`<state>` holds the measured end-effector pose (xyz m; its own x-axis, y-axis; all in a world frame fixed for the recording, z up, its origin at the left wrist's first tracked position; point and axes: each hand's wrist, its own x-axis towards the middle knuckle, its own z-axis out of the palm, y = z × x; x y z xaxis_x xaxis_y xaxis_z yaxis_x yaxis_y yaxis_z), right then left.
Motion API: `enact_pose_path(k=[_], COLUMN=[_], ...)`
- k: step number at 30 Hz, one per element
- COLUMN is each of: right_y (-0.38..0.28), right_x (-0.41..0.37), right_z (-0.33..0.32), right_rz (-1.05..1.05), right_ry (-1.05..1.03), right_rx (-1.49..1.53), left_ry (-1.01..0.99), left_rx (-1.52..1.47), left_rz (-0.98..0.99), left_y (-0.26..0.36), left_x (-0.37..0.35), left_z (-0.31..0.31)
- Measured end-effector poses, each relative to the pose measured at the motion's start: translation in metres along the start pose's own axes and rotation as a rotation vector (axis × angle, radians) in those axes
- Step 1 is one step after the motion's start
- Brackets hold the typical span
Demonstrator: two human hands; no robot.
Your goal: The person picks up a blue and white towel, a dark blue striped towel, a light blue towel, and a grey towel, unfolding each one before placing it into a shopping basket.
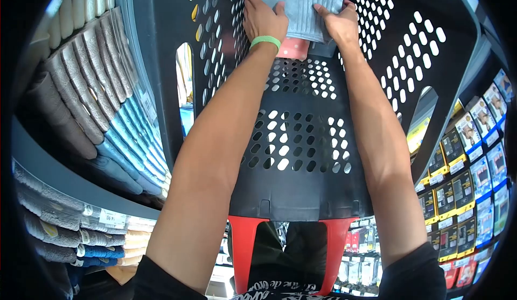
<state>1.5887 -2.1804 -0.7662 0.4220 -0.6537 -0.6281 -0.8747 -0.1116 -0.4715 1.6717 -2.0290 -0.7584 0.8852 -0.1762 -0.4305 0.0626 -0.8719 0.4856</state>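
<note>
A folded grey-blue cloth (307,9) lies at the far end of a black perforated plastic basket (301,192). My left hand (265,17), with a green band at the wrist, rests along the cloth's left edge, fingers wrapped round that side. On the right edge, my right hand (340,23) pinches the cloth between thumb and fingers. Under the cloth's near edge shows a pink item with white dots (292,48), next to a dark grey piece (323,49). Both hands are inside the basket.
Shelves of folded grey and blue towels (86,79) stand at the left, with more towels lower down. Packaged goods (458,187) hang at the right. The basket's perforated side walls rise beside both forearms. A red handle (245,246) is at the near end.
</note>
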Motion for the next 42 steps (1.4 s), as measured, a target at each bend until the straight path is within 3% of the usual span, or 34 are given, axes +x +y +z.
enact_pose_path(k=[1,4,6,8,10,12,14,15,17,20,24,30,32,35,40,42], right_y=[-0.003,-0.015,-0.004,0.004,0.008,-0.002,0.0,0.01,0.012,0.0,-0.018,-0.029,-0.017,-0.044,-0.08,-0.1], right_x=[-0.006,-0.028,-0.032,-0.041,-0.056,-0.072,-0.097,-0.11,-0.137,-0.184,-0.236,-0.285,-0.297,-0.322,-0.372,-0.401], right_z=[0.001,-0.004,0.003,0.006,-0.001,-0.017,-0.029,-0.029,-0.045,-0.074,-0.115,-0.161,-0.174,-0.208,-0.242,-0.254], right_rz=[-0.082,-0.072,-0.064,0.17,0.186,0.281,0.21,0.133,0.176,0.122,0.148,0.122,0.136,0.093,-0.023,-0.099], right_ry=[0.126,0.13,0.103,-0.002,-0.025,-0.045,-0.066,-0.062,-0.27,-0.416,-0.641,-0.732,-0.683,-0.686,-0.706,-0.701], right_rx=[-0.101,-0.08,-0.087,-0.14,-0.158,-0.148,-0.163,-0.19,-0.189,-0.329,-0.21,-0.075,0.079,-0.073,-0.019,0.064], left_ry=[0.001,0.12,-0.011,-0.068,-0.065,-0.106,-0.427,-0.465,-0.51,-0.595,-0.703,-0.53,-0.451,-0.299,0.077,0.113], left_rx=[0.001,0.095,0.229,0.268,0.271,0.226,0.184,0.191,0.161,0.09,-0.134,-0.334,-0.569,-0.636,-0.795,-0.728], left_rz=[0.001,0.146,0.219,0.21,0.019,-0.014,-0.116,-0.132,-0.149,-0.133,-0.217,-0.131,-0.175,-0.277,-0.396,-0.423], left_y=[0.001,0.005,0.008,0.006,0.012,0.018,0.021,0.03,0.04,0.043,0.052,0.041,0.018,0.007,-0.059,-0.086], left_x=[-0.003,-0.018,-0.031,-0.047,-0.058,-0.07,-0.084,-0.095,-0.121,-0.154,-0.192,-0.23,-0.249,-0.286,-0.382,-0.433], left_z=[0.0,-0.006,-0.013,-0.017,-0.031,-0.058,-0.081,-0.095,-0.123,-0.16,-0.219,-0.306,-0.327,-0.383,-0.422,-0.427])
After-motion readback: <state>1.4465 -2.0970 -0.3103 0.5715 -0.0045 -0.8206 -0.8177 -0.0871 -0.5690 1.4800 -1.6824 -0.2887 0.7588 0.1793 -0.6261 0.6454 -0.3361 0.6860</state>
